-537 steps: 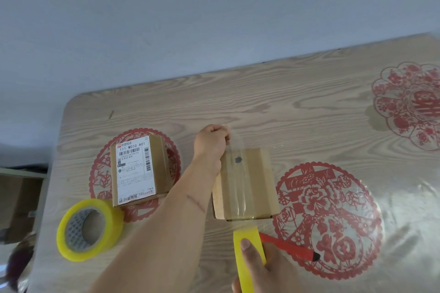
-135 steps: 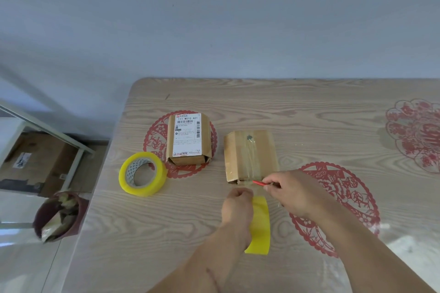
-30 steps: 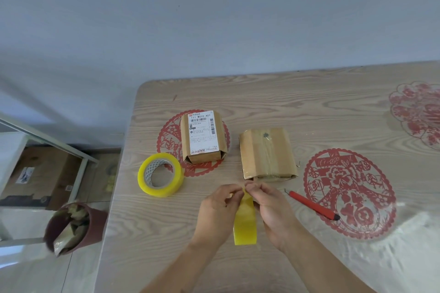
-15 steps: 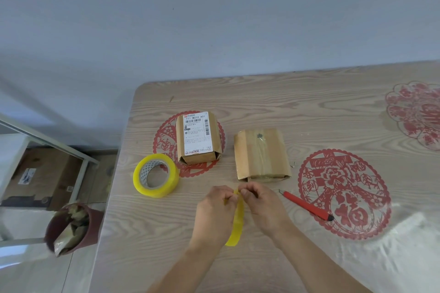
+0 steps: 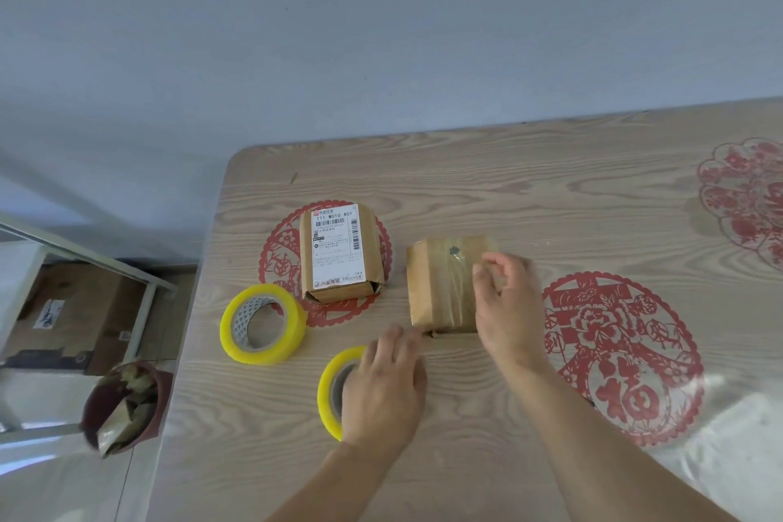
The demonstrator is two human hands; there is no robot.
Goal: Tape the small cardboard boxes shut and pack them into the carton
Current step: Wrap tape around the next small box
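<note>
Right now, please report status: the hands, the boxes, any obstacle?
Left hand grips tape roll. Right hand pulls tape over plain box. Labelled box untouched. Spare roll beside; no obstacle.

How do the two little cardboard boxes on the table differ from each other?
The labelled box carries a white printed shipping label on top; the plain box has none, only clear tape and a dark spot. The labelled box sits on a red paper-cut decal with no hand on it; the plain box lies on bare table, and the right hand is over it. Both are small, brown and lie flat.
</note>
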